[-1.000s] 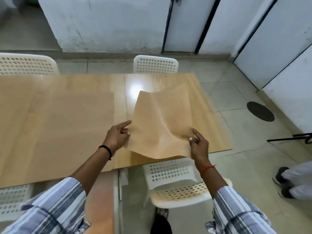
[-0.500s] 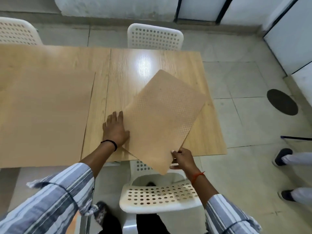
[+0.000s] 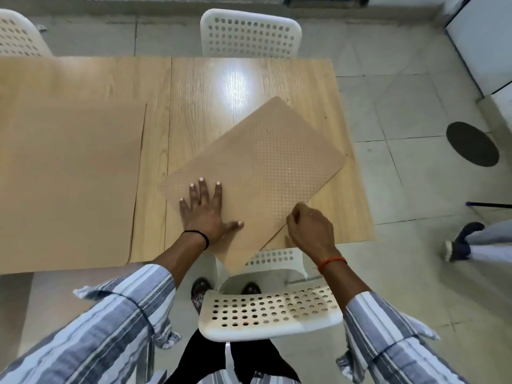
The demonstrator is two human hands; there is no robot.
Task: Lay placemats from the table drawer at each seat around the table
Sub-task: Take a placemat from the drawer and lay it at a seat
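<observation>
From my remote station I count two placemats on one wooden table [image 3: 249, 79]: a dotted placemat [image 3: 266, 173] lying askew at the near right corner, one corner overhanging the near edge, and a larger plain mat [image 3: 72, 176] along the left part. Three white perforated chairs: one [image 3: 250, 34] at the far edge, one [image 3: 19, 34] at the far left, one [image 3: 271, 314] at the near edge. Two hands [image 3: 203, 212] [image 3: 310, 231] on the dotted placemat. One dark round floor cover [image 3: 472, 144].

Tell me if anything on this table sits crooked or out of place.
The placemat lies askew, turned diagonally to the table edges, with its near corner overhanging the table edge above the white chair. The left hand presses it flat; the right hand pinches its near edge.
</observation>
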